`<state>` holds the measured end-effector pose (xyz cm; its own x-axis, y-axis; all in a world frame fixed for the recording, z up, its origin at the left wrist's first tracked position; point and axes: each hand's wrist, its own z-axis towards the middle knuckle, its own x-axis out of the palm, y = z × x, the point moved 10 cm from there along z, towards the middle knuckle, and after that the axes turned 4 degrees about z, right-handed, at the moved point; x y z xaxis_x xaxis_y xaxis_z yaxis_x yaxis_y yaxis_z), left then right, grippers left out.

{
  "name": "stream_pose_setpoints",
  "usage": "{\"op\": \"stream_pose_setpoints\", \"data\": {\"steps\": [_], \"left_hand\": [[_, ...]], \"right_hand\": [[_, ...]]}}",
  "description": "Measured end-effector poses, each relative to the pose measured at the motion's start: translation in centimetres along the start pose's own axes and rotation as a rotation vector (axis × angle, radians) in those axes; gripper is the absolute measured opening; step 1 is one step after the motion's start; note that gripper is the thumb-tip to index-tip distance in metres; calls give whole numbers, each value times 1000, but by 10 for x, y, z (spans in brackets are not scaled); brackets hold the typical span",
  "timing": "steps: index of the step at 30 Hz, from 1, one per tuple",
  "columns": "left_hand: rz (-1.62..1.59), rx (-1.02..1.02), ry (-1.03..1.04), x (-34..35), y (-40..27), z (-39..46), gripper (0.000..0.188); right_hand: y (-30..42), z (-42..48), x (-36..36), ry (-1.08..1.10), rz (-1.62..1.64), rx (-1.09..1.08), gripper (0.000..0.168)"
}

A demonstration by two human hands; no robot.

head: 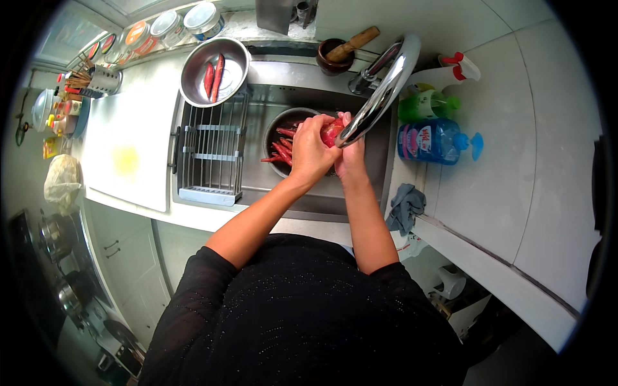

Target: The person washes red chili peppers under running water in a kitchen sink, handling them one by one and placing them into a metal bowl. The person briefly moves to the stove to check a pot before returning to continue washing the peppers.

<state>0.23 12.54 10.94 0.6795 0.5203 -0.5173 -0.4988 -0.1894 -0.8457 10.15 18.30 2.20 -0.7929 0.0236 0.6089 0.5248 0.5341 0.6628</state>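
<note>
Under the chrome faucet, my left hand and my right hand are closed around a red vegetable. The fingers and the spout cover much of it, so its full shape is hidden. Below my left hand, a metal basin stands in the steel sink. Several slender red vegetables, apparently chili peppers, lie in it, and one tip pokes over the rim. Two more long red peppers rest in a steel bowl at the sink's far left corner.
A metal drying rack spans the sink's left side. Left of it lies a white board. A mortar with a wooden pestle stands behind the sink. Blue and green bottles and a grey cloth sit at right.
</note>
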Motion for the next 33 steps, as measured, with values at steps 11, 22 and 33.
{"op": "stream_pose_setpoints", "data": {"steps": [11, 22, 33], "left_hand": [[489, 201, 257, -33, 44, -43, 46], [322, -57, -398, -154, 82, 44, 37], [410, -30, -373, -147, 148, 113, 32]], "right_hand": [[6, 0, -38, 146, -781, -106, 34], [-16, 18, -74, 204, -1123, -141, 31], [-111, 64, -103, 99, -1524, -210, 36]]}}
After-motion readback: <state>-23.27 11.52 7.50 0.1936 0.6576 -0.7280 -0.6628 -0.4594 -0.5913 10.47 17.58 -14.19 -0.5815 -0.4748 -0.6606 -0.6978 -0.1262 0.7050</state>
